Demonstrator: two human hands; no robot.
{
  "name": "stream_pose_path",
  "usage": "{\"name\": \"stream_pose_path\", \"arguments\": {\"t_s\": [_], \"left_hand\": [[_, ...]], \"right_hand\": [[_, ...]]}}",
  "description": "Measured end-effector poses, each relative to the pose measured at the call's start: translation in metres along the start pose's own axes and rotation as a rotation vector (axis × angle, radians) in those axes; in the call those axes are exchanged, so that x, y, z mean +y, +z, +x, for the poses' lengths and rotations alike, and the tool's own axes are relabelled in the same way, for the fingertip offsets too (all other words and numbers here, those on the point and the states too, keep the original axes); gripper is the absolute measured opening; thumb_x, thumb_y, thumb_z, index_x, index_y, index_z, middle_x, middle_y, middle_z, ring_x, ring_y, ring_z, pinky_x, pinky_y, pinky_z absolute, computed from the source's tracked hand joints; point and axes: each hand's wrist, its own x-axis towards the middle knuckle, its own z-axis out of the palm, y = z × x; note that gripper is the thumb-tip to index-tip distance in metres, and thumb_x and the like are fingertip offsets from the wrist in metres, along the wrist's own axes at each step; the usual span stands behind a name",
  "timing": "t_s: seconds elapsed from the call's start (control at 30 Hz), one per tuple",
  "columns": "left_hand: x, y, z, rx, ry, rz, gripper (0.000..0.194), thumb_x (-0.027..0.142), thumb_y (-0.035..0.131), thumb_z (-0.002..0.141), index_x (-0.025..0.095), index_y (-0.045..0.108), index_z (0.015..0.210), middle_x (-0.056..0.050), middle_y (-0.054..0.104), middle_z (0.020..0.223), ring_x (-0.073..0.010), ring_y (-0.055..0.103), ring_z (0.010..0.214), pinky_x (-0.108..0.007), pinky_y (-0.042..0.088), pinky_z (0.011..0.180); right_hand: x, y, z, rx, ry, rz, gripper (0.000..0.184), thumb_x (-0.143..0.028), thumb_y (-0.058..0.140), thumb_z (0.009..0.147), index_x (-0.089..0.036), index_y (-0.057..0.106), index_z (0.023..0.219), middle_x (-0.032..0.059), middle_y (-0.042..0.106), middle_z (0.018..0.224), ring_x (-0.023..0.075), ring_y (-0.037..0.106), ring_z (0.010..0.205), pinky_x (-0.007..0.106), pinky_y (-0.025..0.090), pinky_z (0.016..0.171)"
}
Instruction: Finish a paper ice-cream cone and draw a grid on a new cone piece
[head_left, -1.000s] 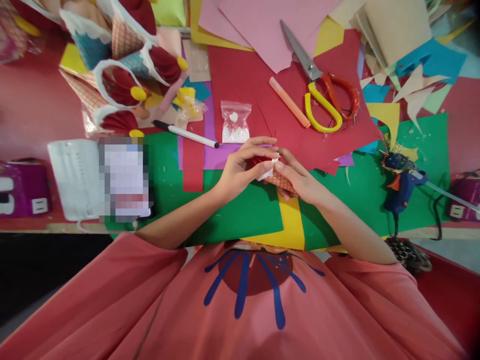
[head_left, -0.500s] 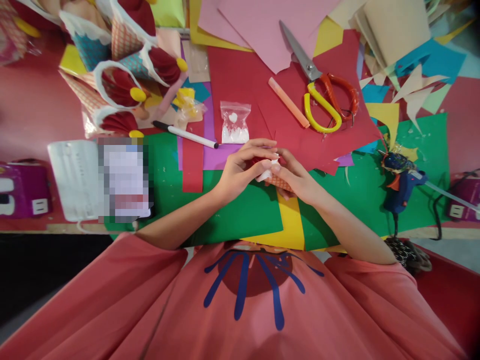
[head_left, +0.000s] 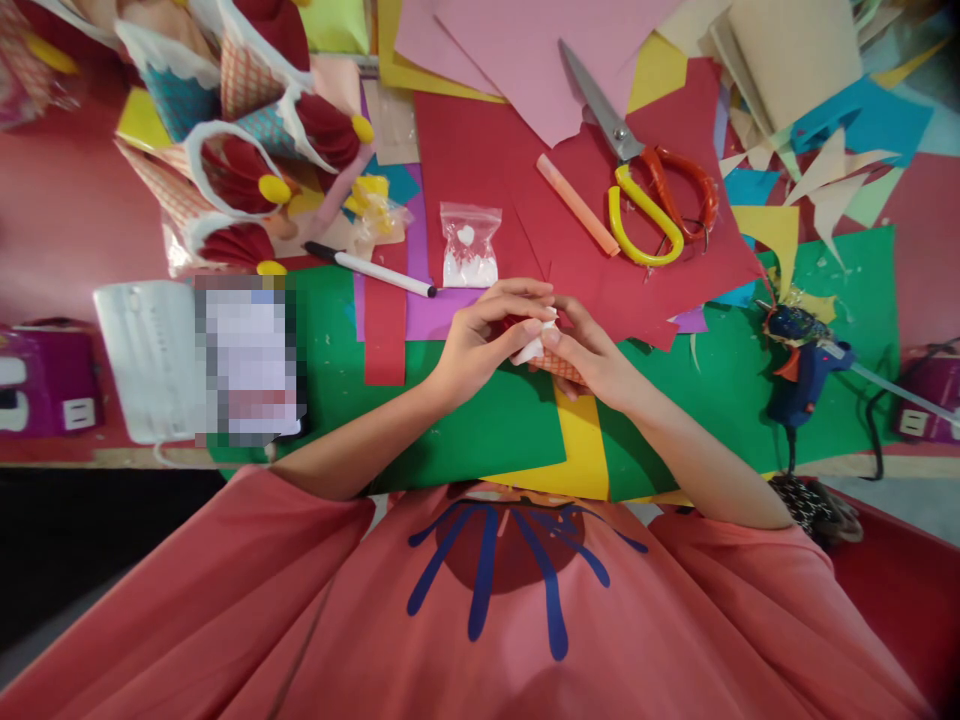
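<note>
Orange-checked cone point(head_left: 561, 368) with white trim point(head_left: 533, 350): held between your left hand point(head_left: 478, 338) and right hand point(head_left: 604, 362), over the worktop point(head_left: 52, 210) | left: clamped at its trimmed end, thumb on white | right: clamped round the checked body | clear packet point(head_left: 470, 268): just beyond your left hand

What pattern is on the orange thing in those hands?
The orange thing has crisscross lines, seen best in the head view.
</note>
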Motion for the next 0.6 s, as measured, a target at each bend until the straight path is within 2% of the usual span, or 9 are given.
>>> {"name": "stream_pose_path", "arguments": {"t_s": [0.23, 0.33, 0.5, 0.6], "left_hand": [[-0.0014, -0.0004, -0.0006, 0.003, -0.004, -0.014, 0.011, 0.036, 0.07, 0.087, 0.032, 0.077, 0.094, -0.002, 0.067, 0.114, -0.0169, 0.064, 0.112, -0.034, 0.051, 0.099], [-0.0021, -0.0008, -0.0007, 0.001, -0.001, -0.013, 0.011, 0.036, 0.069, 0.087, 0.033, 0.077, 0.095, -0.002, 0.067, 0.115, -0.0168, 0.064, 0.112, -0.034, 0.051, 0.1], [-0.0029, -0.0007, -0.0004, 0.0, -0.007, -0.016, 0.012, 0.037, 0.069, 0.087, 0.031, 0.077, 0.095, -0.003, 0.067, 0.116, -0.0182, 0.064, 0.113, -0.037, 0.051, 0.102], [-0.0038, -0.0007, -0.0002, 0.002, -0.006, -0.023, 0.012, 0.038, 0.07, 0.087, 0.032, 0.077, 0.095, -0.002, 0.067, 0.117, -0.0183, 0.064, 0.113, -0.037, 0.051, 0.101]], "right_hand": [[0.0002, -0.0009, -0.0007, 0.001, 0.008, -0.015, 0.044, -0.051, 0.057, 0.092, -0.025, 0.038, 0.122, -0.0045, 0.066, 0.079, 0.0016, 0.043, 0.035, 0.015, 0.035, 0.03], [-0.0015, -0.0006, -0.0008, 0.004, 0.005, -0.029, 0.041, -0.047, 0.055, 0.094, -0.023, 0.038, 0.123, -0.0055, 0.064, 0.075, 0.0019, 0.043, 0.034, 0.015, 0.034, 0.03], [-0.0016, -0.0004, -0.0006, -0.002, -0.003, -0.035, 0.037, -0.04, 0.051, 0.096, -0.023, 0.036, 0.126, -0.0022, 0.069, 0.085, 0.0022, 0.044, 0.035, 0.015, 0.036, 0.031], [0.0002, -0.0013, -0.0001, -0.004, -0.003, -0.054, 0.035, -0.037, 0.049, 0.096, -0.023, 0.036, 0.126, -0.0024, 0.069, 0.084, 0.0029, 0.044, 0.035, 0.016, 0.035, 0.031]]}}
